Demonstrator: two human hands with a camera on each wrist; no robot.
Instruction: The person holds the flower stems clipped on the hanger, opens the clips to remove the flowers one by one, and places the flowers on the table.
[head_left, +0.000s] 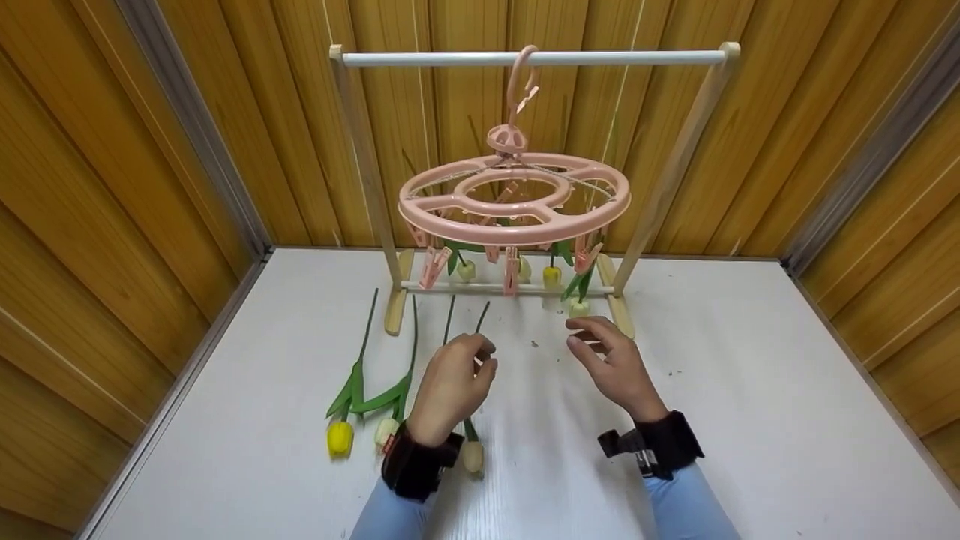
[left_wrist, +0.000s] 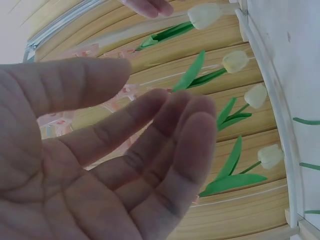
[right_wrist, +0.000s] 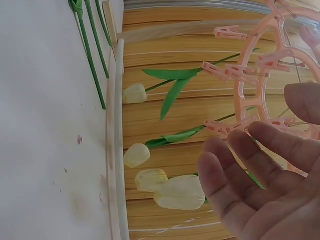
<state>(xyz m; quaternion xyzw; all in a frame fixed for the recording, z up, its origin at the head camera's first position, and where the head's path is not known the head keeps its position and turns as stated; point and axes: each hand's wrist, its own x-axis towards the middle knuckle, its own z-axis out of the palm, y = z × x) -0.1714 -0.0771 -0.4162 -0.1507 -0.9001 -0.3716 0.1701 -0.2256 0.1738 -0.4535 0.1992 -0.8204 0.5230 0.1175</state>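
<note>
My left hand (head_left: 454, 386) hovers above the tulips lying on the table, its fingers loosely bent around nothing. To the right, my right hand (head_left: 611, 365) is raised just below a hanging white tulip (head_left: 579, 307), also holding nothing. A pink round clip hanger (head_left: 514, 232) hangs in front of both hands, with several tulips clipped upside down beneath it, a yellow tulip (head_left: 552, 276) among them. On the table at left lie a yellow tulip (head_left: 340, 439), a white tulip (head_left: 387, 431) and a pale tulip (head_left: 472, 456); another stem is partly hidden by my left hand.
The hanger's hook sits over the white bar (head_left: 615, 58) of a wooden stand (head_left: 679, 169). Pink clips (head_left: 511, 271) dangle from its ring. Wood-patterned walls (head_left: 90, 187) enclose the white table (head_left: 750, 420) at the back and sides. Small scraps lie on the tabletop.
</note>
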